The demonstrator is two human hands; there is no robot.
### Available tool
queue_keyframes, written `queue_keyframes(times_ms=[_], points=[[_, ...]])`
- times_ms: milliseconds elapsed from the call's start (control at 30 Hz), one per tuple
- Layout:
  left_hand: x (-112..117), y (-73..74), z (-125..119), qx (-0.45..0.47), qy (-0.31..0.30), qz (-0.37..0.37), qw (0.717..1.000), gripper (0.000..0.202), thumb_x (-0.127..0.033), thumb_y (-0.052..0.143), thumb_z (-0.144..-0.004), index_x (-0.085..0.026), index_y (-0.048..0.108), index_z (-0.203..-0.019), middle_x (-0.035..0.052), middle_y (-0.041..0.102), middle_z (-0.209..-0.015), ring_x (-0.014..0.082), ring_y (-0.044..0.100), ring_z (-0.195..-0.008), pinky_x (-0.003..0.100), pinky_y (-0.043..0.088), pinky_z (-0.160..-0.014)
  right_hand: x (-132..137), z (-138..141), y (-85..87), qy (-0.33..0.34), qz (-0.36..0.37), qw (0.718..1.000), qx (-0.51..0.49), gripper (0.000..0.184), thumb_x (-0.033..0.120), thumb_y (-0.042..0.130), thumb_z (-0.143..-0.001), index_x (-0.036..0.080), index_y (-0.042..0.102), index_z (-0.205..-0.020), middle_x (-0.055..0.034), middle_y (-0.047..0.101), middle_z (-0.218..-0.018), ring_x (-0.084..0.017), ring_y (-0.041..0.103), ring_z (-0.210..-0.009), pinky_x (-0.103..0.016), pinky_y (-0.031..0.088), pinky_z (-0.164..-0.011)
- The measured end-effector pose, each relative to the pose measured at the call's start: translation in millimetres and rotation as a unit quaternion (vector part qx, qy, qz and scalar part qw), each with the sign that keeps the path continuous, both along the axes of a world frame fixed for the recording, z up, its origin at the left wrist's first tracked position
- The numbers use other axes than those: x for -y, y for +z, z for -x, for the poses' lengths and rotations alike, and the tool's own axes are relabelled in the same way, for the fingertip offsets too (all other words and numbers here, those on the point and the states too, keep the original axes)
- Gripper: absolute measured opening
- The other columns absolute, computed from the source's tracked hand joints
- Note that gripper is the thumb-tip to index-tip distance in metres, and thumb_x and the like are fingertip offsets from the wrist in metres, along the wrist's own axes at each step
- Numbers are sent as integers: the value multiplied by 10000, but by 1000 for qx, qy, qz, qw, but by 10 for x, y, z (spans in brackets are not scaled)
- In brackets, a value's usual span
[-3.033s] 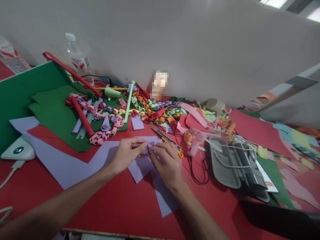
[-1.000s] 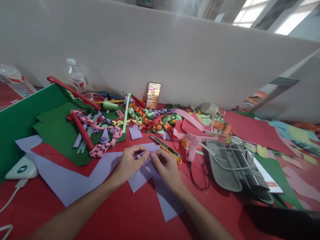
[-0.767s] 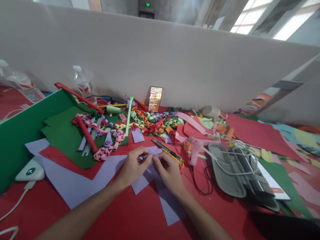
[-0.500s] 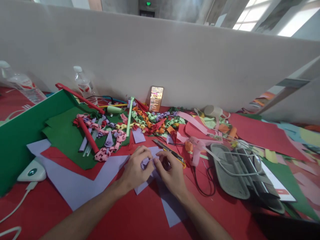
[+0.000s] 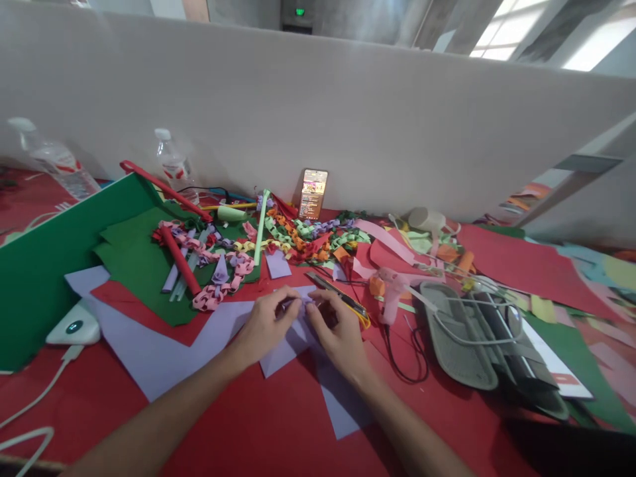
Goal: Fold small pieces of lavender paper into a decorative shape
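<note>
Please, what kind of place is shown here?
Probably a paper-craft workstation at a partitioned desk. Coloured paper chains and loose sheets cover the red table, a pink glue gun and a utility knife lie close by, and both hands pinch a small purple paper piece.

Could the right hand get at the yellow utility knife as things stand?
Probably yes. The yellow utility knife lies on the red table just beyond the right hand, with nothing on top of it. But that hand is pinching the purple paper piece.
</note>
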State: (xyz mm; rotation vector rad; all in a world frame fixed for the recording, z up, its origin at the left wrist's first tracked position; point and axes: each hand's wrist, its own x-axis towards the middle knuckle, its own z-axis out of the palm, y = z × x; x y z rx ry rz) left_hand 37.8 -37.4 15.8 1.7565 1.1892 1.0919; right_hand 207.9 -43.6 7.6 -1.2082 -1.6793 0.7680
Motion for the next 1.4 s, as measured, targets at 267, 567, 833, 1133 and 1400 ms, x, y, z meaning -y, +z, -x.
queue_keyframes(times_ms=[267,567,833,1133,1400], points=[[13,-26,59,88,8,96,991,198,-391,618,-903,-199,658,-936,22,683,-876,161,629,-748,235,497,-634,0,32,19,8,7,999,-42,147,316,609,-927,190,648,-864,15,573,-690,-136,480,-588,-256,383,-544],[-13,-42,57,180,37,159,970,406,-336,789,-763,-220,611,-1108,39,653,-1033,146,656,-784,211,525,-589,15,-4,57,-7,-80,997,-12,64,197,601,-919,205,644,-873,-3,637,-760,-147,528,-654,-276,437,-625],[-7,-26,103,352,-39,300,886,476,-461,681,-883,-151,566,-1226,24,682,-778,151,677,-679,258,554,-631,8,-35,13,27,-226,972,56,163,78,586,-923,224,643,-968,-39,695,-866,-187,623,-805,-326,503,-738],[-26,-55,117,327,11,283,902,480,-341,812,-786,-126,654,-1185,51,762,-848,151,706,-760,276,563,-777,-59,-108,-32,90,-211,966,118,188,119,614,-935,236,658,-1075,-67,694,-990,-213,634,-913,-353,524,-818],[-23,-45,141,299,10,293,908,441,-402,789,-795,-145,676,-1135,76,774,-965,207,735,-858,358,590,-843,-93,-153,-18,122,-180,965,144,133,185,633,-947,229,671,-1067,-74,698,-983,-218,640,-913,-360,518,-827]])
